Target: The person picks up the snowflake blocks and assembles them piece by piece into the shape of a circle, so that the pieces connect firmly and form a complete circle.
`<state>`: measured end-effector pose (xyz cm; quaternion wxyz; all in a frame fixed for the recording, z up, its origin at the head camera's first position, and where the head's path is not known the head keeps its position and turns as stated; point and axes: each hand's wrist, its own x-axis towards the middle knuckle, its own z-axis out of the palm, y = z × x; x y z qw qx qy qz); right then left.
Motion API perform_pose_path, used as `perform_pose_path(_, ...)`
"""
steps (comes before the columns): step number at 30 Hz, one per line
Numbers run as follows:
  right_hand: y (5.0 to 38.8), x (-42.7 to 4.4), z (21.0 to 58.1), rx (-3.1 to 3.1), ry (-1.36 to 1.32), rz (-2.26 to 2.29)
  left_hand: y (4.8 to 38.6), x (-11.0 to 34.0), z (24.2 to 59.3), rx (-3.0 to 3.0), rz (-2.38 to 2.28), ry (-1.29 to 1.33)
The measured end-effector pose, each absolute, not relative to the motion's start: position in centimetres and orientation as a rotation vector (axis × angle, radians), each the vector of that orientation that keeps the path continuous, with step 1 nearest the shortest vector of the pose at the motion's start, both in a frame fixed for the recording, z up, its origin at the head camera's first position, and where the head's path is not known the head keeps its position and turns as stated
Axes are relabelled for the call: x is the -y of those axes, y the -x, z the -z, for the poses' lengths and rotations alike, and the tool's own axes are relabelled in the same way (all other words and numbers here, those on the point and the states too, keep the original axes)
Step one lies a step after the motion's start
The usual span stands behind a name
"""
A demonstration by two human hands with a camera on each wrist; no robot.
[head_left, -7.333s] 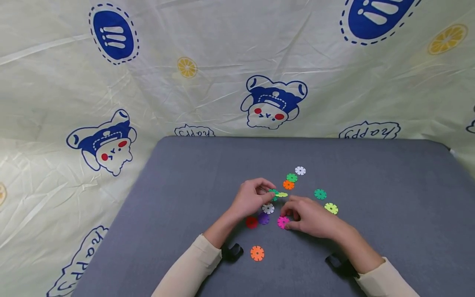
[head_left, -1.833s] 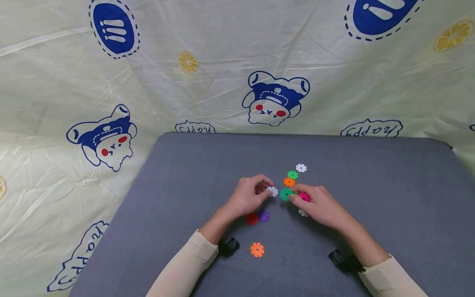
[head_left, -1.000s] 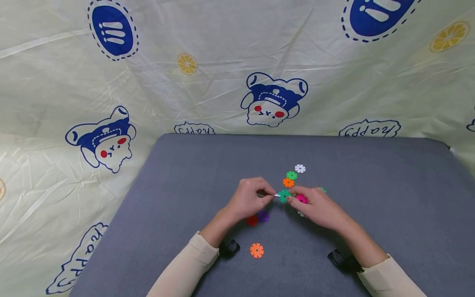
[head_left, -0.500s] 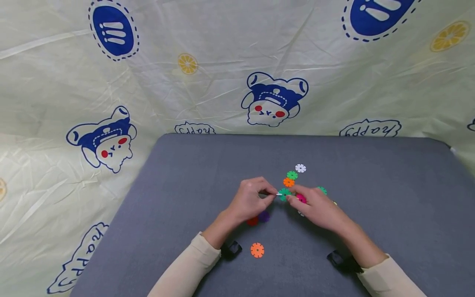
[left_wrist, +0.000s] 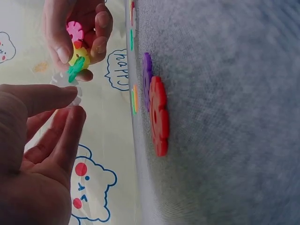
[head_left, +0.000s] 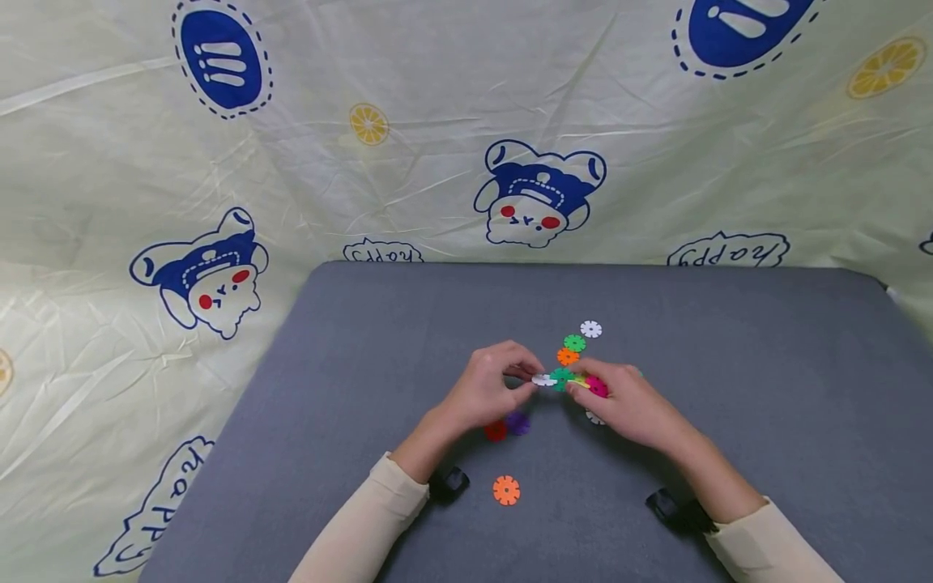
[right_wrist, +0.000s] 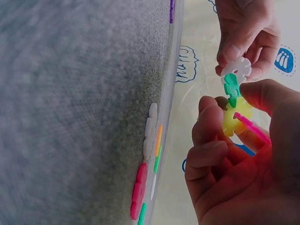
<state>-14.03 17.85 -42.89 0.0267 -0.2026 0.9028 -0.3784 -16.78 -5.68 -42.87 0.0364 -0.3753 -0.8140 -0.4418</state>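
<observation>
In my left hand, thumb and fingers pinch a white notched snowflake disc by its edge. My right hand grips a short chain of joined discs, with thumb and fingers around the yellow disc. A green disc sticks out from it toward the left hand, and a pink disc sits nearer the right palm. White and green discs meet edge to edge between the hands, their slots appearing to overlap. Both hands are held above the table.
On the grey table lie a red disc, a purple disc and, nearer, an orange disc. A white disc lies behind in a row with green and orange ones. More discs lie partly hidden under the right hand.
Earlier the left hand held green and yellow discs while the right touched a pink one. The right then held the chain, and the left brought a white disc, turned flatter now, against the green.
</observation>
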Motion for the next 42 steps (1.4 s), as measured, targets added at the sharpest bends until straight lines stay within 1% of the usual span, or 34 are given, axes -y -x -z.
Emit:
perform_pose_path(10, 13.8, -17.9, 42.7, -2.785, 0.641, 1.144, 17.2, 6.6, 42.5, 2.631, 1.337, 1.127)
perform_pose_path(16, 13.7, -17.9, 42.5, -2.743, 0.601, 1.168, 17.8, 7.7, 42.2, 2.805, 1.171, 1.131)
perform_pose_path(22, 13.7, -18.0, 42.5, -2.731, 0.596, 1.151, 18.1, 8.2, 42.1, 3.0, 0.904, 1.259)
perform_pose_path(26, 13.7, -18.0, 42.5, -2.748, 0.606, 1.118, 18.0, 8.0, 42.4, 3.07, 0.836, 1.343)
perform_pose_path(36, 13.7, -18.0, 42.7, -2.754, 0.634, 1.089, 17.5, 7.4, 42.7, 3.101, 0.802, 1.448)
perform_pose_path(42, 13.7, -18.0, 42.8, -2.768, 0.652, 1.083, 17.5, 7.4, 42.7, 3.132, 0.993, 1.381)
